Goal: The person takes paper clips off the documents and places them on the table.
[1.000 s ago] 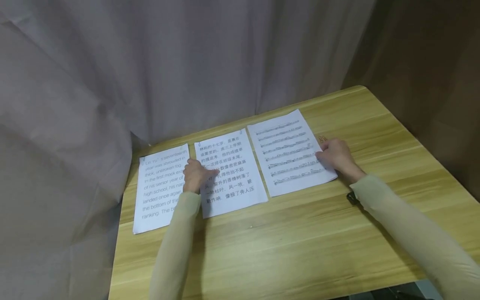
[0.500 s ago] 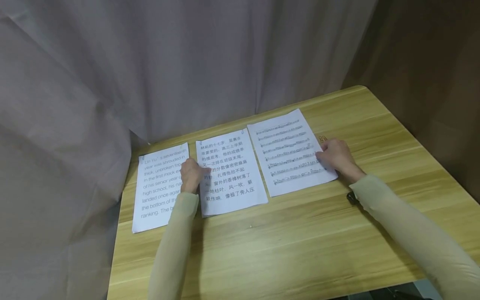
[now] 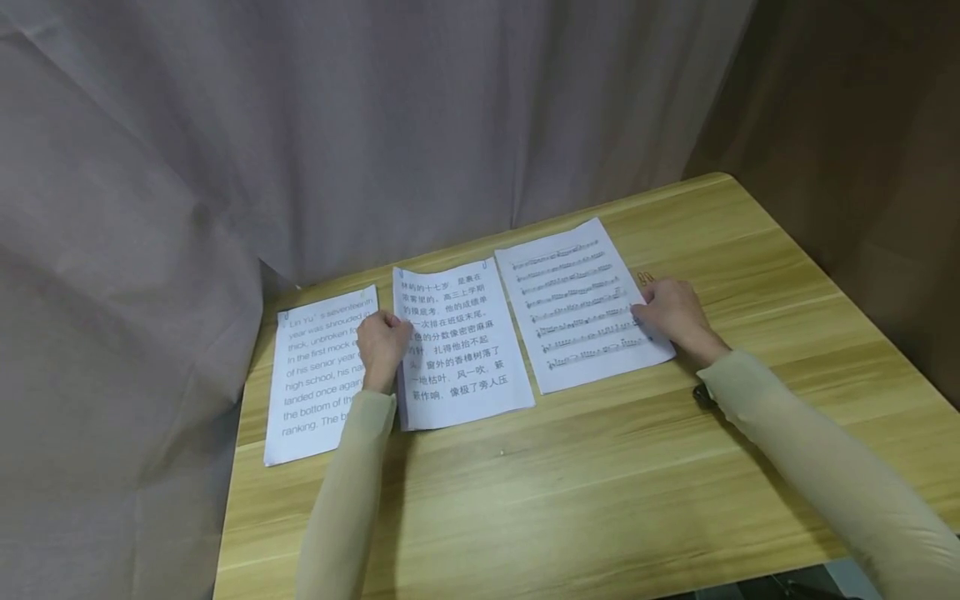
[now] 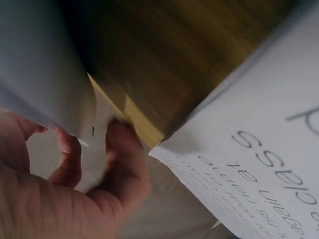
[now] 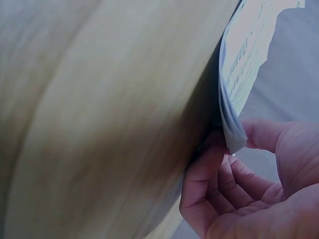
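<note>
Three sets of printed paper lie in a row on the wooden table. At the left edge of the middle set, the pages of Chinese text (image 3: 457, 367), my left hand (image 3: 384, 346) grips the paper. That edge curves up off the table, and the pages (image 4: 40, 64) hang over the fingertips in the left wrist view. On the right, my right hand (image 3: 678, 317) pinches the right edge of the sheet music (image 3: 577, 308) between thumb and fingers. The right wrist view shows several layers in this pinch. Left of my left hand lie the pages of English text (image 3: 318, 383), partly covered by it.
Two paper clips (image 3: 646, 277) lie on the wooden table (image 3: 570, 492) just beyond my right hand. Small clips sit at the top corners of the English and Chinese pages. A grey curtain (image 3: 390, 125) hangs behind the table's far edge.
My left hand has drawn back slightly left from over the Chinese pages and taken hold of their left edge, which has lifted. The right hand stays at the sheet music.
</note>
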`<state>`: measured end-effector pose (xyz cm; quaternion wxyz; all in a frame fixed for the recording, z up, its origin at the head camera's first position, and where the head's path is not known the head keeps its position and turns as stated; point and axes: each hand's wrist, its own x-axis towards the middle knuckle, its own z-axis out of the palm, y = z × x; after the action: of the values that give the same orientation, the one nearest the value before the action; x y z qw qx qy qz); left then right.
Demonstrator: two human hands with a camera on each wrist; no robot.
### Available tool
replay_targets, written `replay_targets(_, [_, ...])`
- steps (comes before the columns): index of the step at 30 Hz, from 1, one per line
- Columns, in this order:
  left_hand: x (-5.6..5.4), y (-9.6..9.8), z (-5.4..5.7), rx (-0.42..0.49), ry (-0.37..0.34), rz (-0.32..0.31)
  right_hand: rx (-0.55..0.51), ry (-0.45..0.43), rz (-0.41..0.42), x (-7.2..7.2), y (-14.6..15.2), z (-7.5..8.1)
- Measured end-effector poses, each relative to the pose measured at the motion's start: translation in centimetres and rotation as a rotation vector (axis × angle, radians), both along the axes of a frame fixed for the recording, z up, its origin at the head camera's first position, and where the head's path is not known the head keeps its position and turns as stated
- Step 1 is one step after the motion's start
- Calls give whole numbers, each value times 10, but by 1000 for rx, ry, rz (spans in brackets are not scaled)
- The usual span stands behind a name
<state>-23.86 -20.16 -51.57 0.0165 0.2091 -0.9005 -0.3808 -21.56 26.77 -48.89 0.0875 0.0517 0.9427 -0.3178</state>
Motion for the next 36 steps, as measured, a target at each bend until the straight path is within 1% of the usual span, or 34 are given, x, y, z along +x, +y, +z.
replay_targets(1, [0,-1,-1,12,4,1,0,-1,0,0,0,0])
replay_targets(2, [2,0,2,25,-1,-1,-1,-2,1,0,0,0])
replay_targets(3, [1,-2,-3,33,20,-8,-2,0,3,0,0,0])
replay_targets(6, [8,-1,1,55,51,-25,-5,-8,0,-1,-1,-1])
replay_targets(8, [21,5,18,76,44,-39,-5,-13,-3,0,-1,-1])
replay_targets(9, [25,5,21,85,50,-46,-3,-14,-6,0,-1,-1])
replay_targets(10, [30,7,28,88,40,-49,3,-16,-10,0,-1,-1])
replay_targets(13, [35,3,29,97,46,-54,22,-3,-35,3,-2,1])
replay_targets(16, [39,-4,30,125,53,-44,45,27,-63,9,-4,6])
replay_targets(20, [42,-13,33,219,37,-7,27,71,-73,15,-13,14])
replay_targets(24, [46,-21,35,340,3,24,-1,91,-43,20,-25,21])
replay_targets(27, [50,-26,36,406,-17,47,-5,95,0,22,-33,27])
replay_targets(32, [60,-28,37,465,-25,72,-53,130,79,26,-49,37])
replay_targets(36, [71,-24,38,519,-18,64,-107,175,105,27,-65,44])
